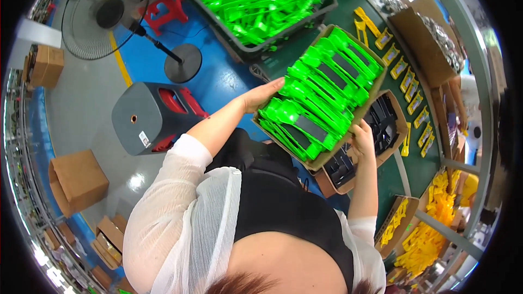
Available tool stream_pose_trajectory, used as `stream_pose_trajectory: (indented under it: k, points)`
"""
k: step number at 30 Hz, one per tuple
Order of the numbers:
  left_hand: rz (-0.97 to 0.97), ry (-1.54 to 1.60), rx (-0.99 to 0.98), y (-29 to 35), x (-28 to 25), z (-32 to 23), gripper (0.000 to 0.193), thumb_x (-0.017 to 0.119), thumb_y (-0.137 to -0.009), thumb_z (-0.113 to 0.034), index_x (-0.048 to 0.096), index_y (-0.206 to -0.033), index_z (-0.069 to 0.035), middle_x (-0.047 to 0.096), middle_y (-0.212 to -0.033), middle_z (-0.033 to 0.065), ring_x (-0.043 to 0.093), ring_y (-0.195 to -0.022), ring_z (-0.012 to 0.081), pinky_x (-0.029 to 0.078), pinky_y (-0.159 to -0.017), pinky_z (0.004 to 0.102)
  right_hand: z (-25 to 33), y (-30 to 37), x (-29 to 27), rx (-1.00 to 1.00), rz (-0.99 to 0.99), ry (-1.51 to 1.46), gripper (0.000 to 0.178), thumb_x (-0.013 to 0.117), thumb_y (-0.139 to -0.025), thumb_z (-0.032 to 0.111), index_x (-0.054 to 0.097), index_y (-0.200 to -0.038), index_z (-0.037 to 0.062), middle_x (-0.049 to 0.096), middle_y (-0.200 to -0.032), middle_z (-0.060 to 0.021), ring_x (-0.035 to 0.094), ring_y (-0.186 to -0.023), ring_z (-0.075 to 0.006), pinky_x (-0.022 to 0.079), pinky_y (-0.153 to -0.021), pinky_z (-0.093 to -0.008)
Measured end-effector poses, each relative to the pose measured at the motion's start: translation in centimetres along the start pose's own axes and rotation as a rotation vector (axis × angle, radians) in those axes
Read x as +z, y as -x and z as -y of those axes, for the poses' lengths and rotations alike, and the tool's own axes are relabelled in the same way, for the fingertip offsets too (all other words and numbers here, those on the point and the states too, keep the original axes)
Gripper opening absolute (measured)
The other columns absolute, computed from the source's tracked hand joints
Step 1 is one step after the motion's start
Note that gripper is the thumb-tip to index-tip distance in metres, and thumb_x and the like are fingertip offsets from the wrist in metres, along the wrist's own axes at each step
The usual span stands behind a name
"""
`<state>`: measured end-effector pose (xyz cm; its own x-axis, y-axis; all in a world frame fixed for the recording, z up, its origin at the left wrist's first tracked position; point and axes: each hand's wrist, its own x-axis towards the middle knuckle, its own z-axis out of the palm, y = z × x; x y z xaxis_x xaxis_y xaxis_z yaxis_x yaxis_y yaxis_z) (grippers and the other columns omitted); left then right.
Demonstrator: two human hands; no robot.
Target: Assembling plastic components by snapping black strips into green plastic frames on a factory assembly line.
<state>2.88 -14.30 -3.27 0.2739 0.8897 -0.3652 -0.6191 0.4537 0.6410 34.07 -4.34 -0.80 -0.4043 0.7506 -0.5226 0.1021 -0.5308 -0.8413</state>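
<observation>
Between my two hands is a cardboard box (357,113) packed with rows of bright green plastic parts (321,90), some with dark grey panels. My left hand (263,95) grips the box's left side, fingers at its edge. My right hand (362,139) is closed on the near right side; some of its fingers are hidden by the cardboard. Under and to the right of this box sits a second carton (402,130) of black plastic parts (381,122), partly covered by my right hand and the held box.
A dark bin (248,51) heaped with loose green parts stands at the far side. Yellow parts (407,79) line the green table (392,177) on the right, beside more cartons. A pedestal fan (183,63), a grey stool-like unit (139,117) and boxes (79,182) stand left. Other people work at the far edge.
</observation>
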Motion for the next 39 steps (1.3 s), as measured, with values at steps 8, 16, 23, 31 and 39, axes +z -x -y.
stream_pose_trajectory:
  k: [8, 16, 23, 31, 39]
  points:
    - [-0.031, -0.435, 0.292, 10.7, -0.7, -4.4, 0.064, 0.039, -0.090, -0.046, 0.016, -0.138, -0.011, 0.028, -0.138, 0.0066, 0.029, -0.123, 0.0151, 0.024, -0.101, 0.0285, 6.5, 8.4, 10.1, -0.119, -0.111, 0.197, 0.034, 0.051, -0.080, 0.009, 0.048, -0.113, -0.0004, 0.058, -0.099, -0.0075, 0.058, -0.077, -0.0136, 0.045, -0.057, -0.0230]
    - [-0.257, -0.313, 0.534, 26.8, -9.4, -7.1, 0.061, 0.032, -0.091, -0.046, 0.020, -0.137, -0.007, 0.031, -0.136, 0.0067, 0.030, -0.124, 0.0154, 0.027, -0.101, 0.0288, 4.3, 3.8, 26.1, -0.102, 0.273, 0.199, 0.025, 0.051, -0.079, 0.006, 0.049, -0.103, 0.0001, 0.057, -0.096, -0.0067, 0.057, -0.082, -0.0160, 0.046, -0.074, -0.0289]
    - [-0.371, 0.183, 0.551, 38.7, -16.5, -2.5, 0.065, 0.025, -0.090, -0.052, 0.024, -0.135, -0.005, 0.037, -0.132, 0.0090, 0.040, -0.118, 0.0195, 0.035, -0.097, 0.0339, -7.9, -0.9, 39.6, 0.072, 0.455, 0.151, 0.015, 0.050, -0.078, 0.002, 0.051, -0.093, 0.0030, 0.056, -0.081, -0.0039, 0.054, -0.063, -0.0135, 0.044, -0.053, -0.0247]
    - [-0.668, 0.262, 0.489, 45.4, -30.2, 7.9, 0.068, 0.031, -0.087, -0.056, 0.033, -0.132, -0.004, 0.039, -0.132, 0.0078, 0.036, -0.121, 0.0185, 0.028, -0.101, 0.0326, -24.7, -2.9, 47.6, 0.244, 0.492, 0.258, 0.026, 0.046, -0.075, 0.000, 0.050, -0.101, 0.0050, 0.058, -0.087, -0.0063, 0.057, -0.067, -0.0152, 0.046, -0.045, -0.0251]
    - [-1.232, 0.362, 0.357, 53.9, -38.1, 10.2, 0.083, 0.029, -0.078, -0.071, 0.030, -0.134, -0.010, 0.032, -0.136, 0.0151, 0.024, -0.128, 0.0294, 0.016, -0.103, 0.0455, -29.8, 1.1, 57.7, 0.257, 0.305, 0.019, 0.031, 0.045, -0.075, -0.002, 0.044, -0.105, 0.0079, 0.054, -0.094, -0.0067, 0.057, -0.077, -0.0189, 0.048, -0.052, -0.0288]
